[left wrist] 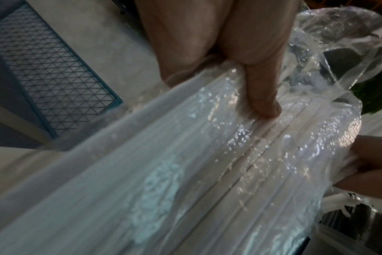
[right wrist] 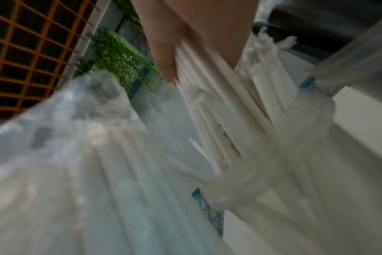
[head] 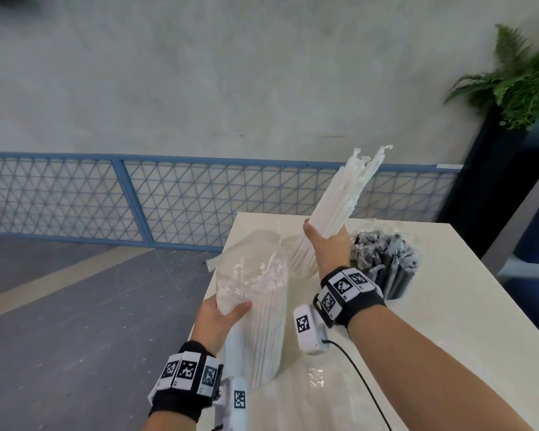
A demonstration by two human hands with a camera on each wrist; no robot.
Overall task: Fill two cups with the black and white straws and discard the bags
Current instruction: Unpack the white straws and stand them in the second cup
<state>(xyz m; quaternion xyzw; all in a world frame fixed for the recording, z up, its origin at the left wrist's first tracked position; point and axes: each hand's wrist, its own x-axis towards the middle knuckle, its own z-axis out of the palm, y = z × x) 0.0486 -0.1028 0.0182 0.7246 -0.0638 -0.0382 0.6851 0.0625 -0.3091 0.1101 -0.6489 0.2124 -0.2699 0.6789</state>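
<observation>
My left hand point(head: 227, 312) grips a clear plastic bag of white straws point(head: 262, 325) that stands upright at the table's left edge, its torn top open. In the left wrist view my thumb point(left wrist: 262, 96) presses on the bag point(left wrist: 185, 163). My right hand point(head: 327, 244) holds a bundle of white straws point(head: 339, 197) raised above the table, tilted up and to the right. The right wrist view shows that bundle point(right wrist: 218, 112) in my fingers. More white straws point(head: 302, 259) stand just behind my right hand. Black straws point(head: 386, 269) in crinkled plastic stand to its right; any cup under them is hidden.
The white table point(head: 448, 321) ends close to my left hand, with grey floor beyond. A scrap of clear plastic point(head: 316, 376) lies near my right forearm. A blue mesh fence point(head: 122, 197) runs behind, and a fern in a dark planter point(head: 517, 82) stands at right.
</observation>
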